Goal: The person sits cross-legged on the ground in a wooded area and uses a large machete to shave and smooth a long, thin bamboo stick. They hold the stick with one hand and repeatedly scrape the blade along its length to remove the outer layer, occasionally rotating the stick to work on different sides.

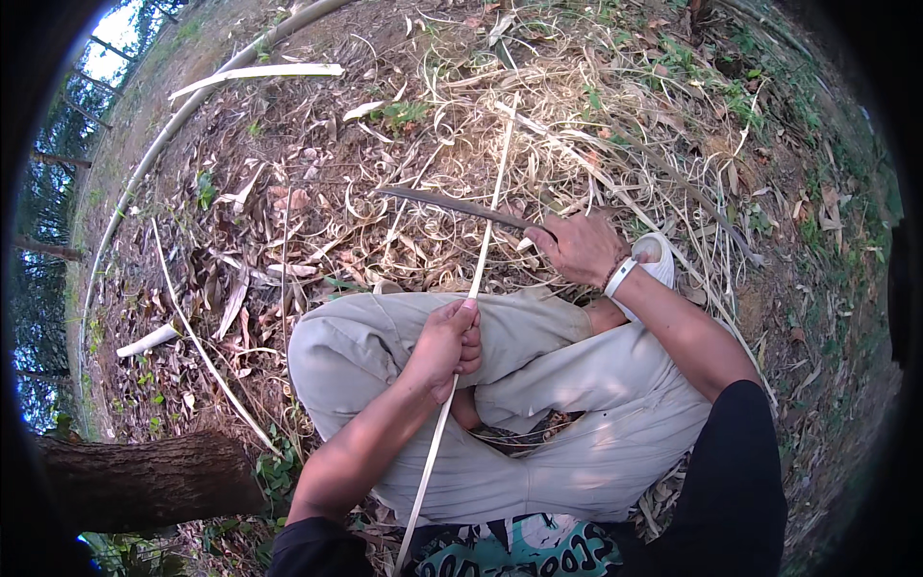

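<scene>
My left hand (445, 351) is closed around a long, pale split strip of bamboo (490, 231), above my bent knee. The strip slants from my lap up toward the shavings ahead. In my right hand (583, 248) is a knife (452, 203) with a long, dark blade pointing left. The blade crosses the strip ahead of my left hand; whether its edge touches the strip I cannot tell. The knife's handle is mostly hidden in my fingers. Beneath both hands are my crossed legs in light trousers (577, 385).
Curled pale shavings (558, 87) and dry leaves (231, 260) cover the ground ahead. More long strips (625, 192) lie right of my hands. At left are a long bamboo pole (144, 163), a split piece (260, 74), a thin strip (202, 351) and a tree trunk (154, 478).
</scene>
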`<state>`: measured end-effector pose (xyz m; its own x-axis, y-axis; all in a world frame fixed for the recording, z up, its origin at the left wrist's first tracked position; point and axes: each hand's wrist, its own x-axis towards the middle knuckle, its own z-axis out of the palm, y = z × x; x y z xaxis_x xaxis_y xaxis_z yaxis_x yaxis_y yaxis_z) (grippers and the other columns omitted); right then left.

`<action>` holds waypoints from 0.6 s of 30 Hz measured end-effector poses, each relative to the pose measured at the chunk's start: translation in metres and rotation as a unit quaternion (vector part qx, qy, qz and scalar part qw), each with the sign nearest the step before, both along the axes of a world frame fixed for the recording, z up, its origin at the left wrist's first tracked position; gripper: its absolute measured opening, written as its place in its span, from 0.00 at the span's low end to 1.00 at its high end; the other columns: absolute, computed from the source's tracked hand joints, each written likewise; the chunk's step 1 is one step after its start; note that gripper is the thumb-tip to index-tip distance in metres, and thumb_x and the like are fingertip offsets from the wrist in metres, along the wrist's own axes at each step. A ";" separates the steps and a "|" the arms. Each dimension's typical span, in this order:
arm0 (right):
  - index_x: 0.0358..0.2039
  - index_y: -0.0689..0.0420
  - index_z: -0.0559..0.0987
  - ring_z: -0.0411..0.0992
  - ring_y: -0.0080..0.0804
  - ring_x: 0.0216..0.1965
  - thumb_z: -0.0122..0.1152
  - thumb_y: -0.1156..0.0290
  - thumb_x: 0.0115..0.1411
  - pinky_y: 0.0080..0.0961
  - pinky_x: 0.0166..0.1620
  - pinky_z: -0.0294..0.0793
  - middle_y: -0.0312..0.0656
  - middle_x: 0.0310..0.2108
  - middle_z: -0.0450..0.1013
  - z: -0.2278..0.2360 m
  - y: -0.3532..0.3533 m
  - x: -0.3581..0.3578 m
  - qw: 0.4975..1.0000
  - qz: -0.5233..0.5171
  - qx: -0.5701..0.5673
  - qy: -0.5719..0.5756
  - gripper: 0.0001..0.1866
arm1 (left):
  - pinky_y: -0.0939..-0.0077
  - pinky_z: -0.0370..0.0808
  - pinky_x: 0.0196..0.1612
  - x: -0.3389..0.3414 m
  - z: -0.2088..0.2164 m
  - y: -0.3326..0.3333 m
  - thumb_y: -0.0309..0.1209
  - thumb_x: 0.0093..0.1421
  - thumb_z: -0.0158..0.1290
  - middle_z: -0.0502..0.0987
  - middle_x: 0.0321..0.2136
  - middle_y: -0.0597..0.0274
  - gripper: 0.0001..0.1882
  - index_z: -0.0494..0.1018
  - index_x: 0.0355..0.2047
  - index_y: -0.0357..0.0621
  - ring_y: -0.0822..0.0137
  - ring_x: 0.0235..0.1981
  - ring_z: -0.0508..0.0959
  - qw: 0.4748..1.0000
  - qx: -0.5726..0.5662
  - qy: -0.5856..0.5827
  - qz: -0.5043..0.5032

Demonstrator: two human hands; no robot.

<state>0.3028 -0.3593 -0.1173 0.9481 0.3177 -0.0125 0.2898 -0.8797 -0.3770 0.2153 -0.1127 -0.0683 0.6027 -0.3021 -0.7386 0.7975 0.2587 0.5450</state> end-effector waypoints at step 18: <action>0.23 0.54 0.80 0.76 0.52 0.23 0.45 0.40 0.66 0.46 0.28 0.76 0.51 0.17 0.74 0.004 -0.005 -0.007 1.000 0.014 -0.027 -0.003 0.31 | 0.86 0.47 0.13 -0.010 0.018 0.011 0.40 0.72 0.42 0.52 0.16 0.78 0.14 0.62 0.29 0.49 0.83 0.13 0.49 0.999 -0.005 0.024 -0.031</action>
<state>0.2962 -0.3642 -0.1135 0.9388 0.3435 -0.0244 0.3172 -0.8903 -0.3268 0.2057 -0.1016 -0.0502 0.5466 -0.3449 -0.7631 0.8373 0.2136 0.5032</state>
